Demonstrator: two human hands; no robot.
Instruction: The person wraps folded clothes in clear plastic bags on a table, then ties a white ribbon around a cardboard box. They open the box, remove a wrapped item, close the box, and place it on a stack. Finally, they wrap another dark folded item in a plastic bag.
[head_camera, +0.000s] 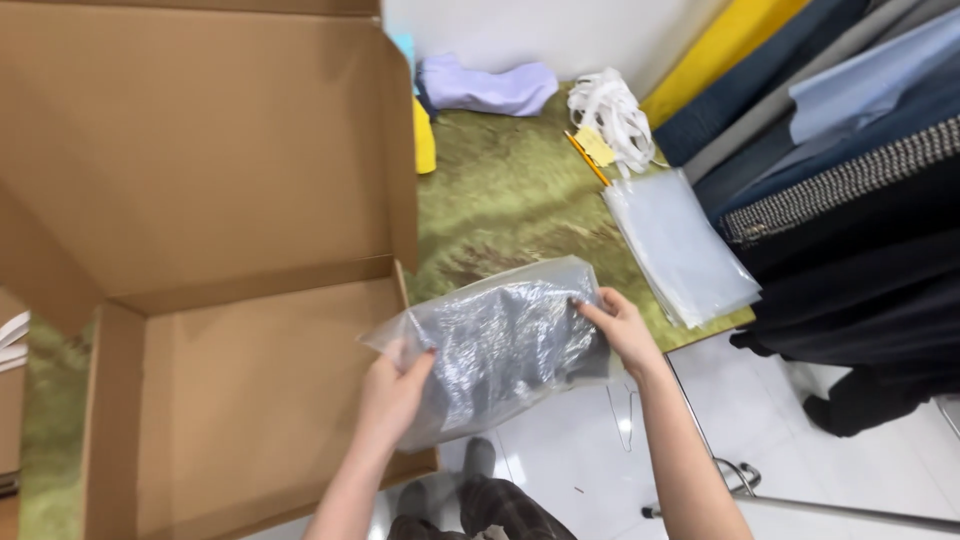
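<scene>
Head view, looking down at two bare hands. Left hand (392, 392) at about seven o'clock of the clear plastic bag (497, 342), fingers curled around its near corner, thumb on top. Right hand (622, 330) at three o'clock of the bag, fingertips pinching its far edge. Something dark and folded inside the bag, hard to tell what. Bag held up in the air, just past the right wall of the big open cardboard box (190, 300), above the edge of the green table mat (510, 200).

At one o'clock from the bag, a stack of empty clear bags (680, 250). Farther up at twelve o'clock, a bundle of white cord (612, 115), a yellow tag (595, 147) and a purple cloth (485, 88). At three o'clock, dark clothes (850, 250) hanging in a row.

To hold this well: best to keep both grips firm, since the plastic looks slippery. Best to keep the bag flat and level, so the folded thing inside stays neat. Good to steer clear of the box wall
</scene>
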